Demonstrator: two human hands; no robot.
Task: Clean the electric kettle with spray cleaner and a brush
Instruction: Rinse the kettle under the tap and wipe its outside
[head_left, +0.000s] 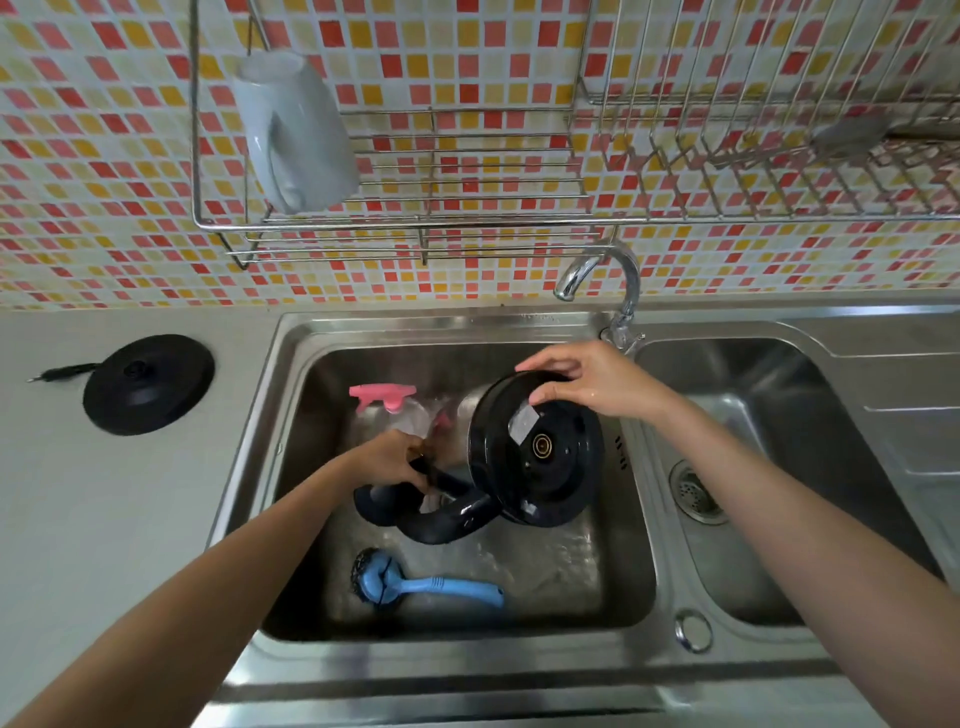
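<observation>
Over our steel sink (291, 358), our right hand (587, 382) grips the tipped electric kettle (535, 447) by its base; our left hand (395, 462) is closed around its lid end.

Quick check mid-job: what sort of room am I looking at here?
Most likely a home kitchen: a stainless steel double-bowl sink with a chrome tap, a red-and-yellow mosaic tile wall, and a wire dish rack holding a white mug.
</observation>
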